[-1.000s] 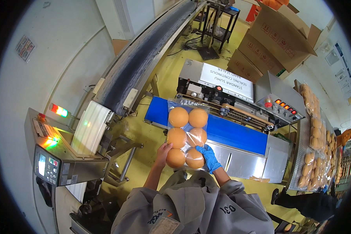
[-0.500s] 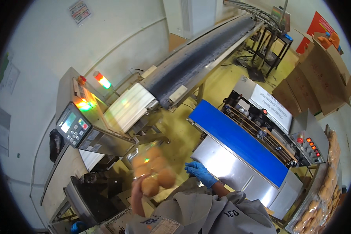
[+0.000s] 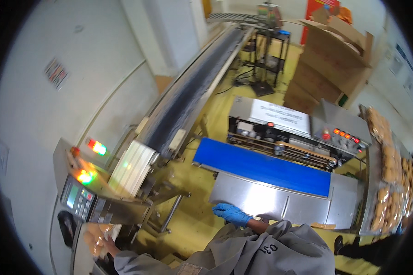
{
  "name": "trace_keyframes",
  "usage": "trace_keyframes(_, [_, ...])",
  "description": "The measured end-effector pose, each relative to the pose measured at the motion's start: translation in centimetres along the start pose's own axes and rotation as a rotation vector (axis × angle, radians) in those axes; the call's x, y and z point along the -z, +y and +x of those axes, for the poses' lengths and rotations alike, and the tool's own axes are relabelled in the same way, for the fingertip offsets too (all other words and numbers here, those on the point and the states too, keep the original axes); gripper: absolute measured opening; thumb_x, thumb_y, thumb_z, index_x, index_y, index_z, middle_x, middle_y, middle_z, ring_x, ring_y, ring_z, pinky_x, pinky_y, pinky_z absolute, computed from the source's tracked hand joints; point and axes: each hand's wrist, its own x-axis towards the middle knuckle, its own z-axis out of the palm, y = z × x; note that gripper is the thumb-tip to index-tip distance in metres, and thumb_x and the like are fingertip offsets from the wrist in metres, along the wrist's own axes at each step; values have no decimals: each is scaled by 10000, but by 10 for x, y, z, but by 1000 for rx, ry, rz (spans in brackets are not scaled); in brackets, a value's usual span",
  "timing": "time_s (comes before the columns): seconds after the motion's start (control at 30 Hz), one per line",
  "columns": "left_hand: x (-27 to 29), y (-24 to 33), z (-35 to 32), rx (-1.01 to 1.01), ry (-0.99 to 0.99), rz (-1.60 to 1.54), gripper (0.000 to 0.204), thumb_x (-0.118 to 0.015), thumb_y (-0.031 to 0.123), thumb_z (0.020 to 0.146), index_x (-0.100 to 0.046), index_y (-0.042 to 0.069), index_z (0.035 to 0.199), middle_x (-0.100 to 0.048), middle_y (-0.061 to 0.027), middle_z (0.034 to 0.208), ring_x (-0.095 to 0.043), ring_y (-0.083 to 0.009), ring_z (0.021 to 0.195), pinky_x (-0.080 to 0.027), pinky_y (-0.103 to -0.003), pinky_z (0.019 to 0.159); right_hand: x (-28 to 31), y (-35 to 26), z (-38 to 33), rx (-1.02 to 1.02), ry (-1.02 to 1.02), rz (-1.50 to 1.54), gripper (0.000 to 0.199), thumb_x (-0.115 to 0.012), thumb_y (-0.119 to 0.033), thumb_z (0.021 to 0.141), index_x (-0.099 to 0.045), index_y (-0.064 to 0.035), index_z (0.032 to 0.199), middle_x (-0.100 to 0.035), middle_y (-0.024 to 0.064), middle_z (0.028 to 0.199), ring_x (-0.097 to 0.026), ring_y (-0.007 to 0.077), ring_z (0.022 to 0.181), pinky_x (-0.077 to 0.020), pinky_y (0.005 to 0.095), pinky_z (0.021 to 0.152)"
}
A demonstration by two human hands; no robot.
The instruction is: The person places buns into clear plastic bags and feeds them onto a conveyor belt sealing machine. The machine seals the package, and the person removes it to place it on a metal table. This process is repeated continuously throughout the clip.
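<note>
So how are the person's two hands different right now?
The right hand wears a blue glove; the left hand is bare. The right hand is empty and rests at the edge of the steel sealing machine; the left hand holds a clear bag of buns far out to the side, by the control panel. Both reach out from grey sleeves.

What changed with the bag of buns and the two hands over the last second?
The bag of buns went from above the blue belt, held by both hands, down to the far left beside the keypad unit. The gloved right hand let go and now hovers by the steel table; the bare left hand still holds the bag. The machines stayed put.
</note>
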Motion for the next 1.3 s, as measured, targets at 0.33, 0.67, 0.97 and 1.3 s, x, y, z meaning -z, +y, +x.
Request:
trace_keyframes(0.33, [-296, 33, -358, 323, -1774, 37, 397, -473, 248, 917, -467, -21, 1209, -535, -180, 1202, -524, -299, 1094, -429, -384, 920, 98, 93, -120, -44, 956, 495, 245, -566, -209, 892, -581, -10, 1034, -607, 59, 1010, -545, 133, 921, -433, 257, 849])
trace_keyframes(0.67, [-409, 144, -818, -601, -2251, 468, 204, -556, 192, 896, -597, 4, 965, -621, -42, 879, -560, -101, 786, -438, -235, 737, 285, 241, -505, -528, 1787, -25, 264, -590, -286, 836, -596, -54, 960, -570, 151, 928, -539, 297, 915, -416, 362, 845])
trace_keyframes(0.97, [-432, 82, -1102, -423, -2334, 418, 244, -510, 206, 919, -571, 41, 1088, -612, -57, 1015, -555, -121, 897, -447, -254, 787, 392, 317, -752, -955, 1825, -834, 767, -759, -241, 644, -402, -97, 1307, -505, 183, 1149, -469, 355, 1077, -369, 459, 928])
trace_keyframes(1.3, [-470, 1, -1329, -44, -2454, 528, 413, -565, 383, 877, -522, 73, 1146, -590, -37, 1066, -543, -156, 1012, -445, -279, 832, 399, 289, -822, -1349, 1474, -471, 966, -740, -331, 578, -260, -168, 1400, -480, 169, 1159, -505, 368, 1016, -434, 480, 833])
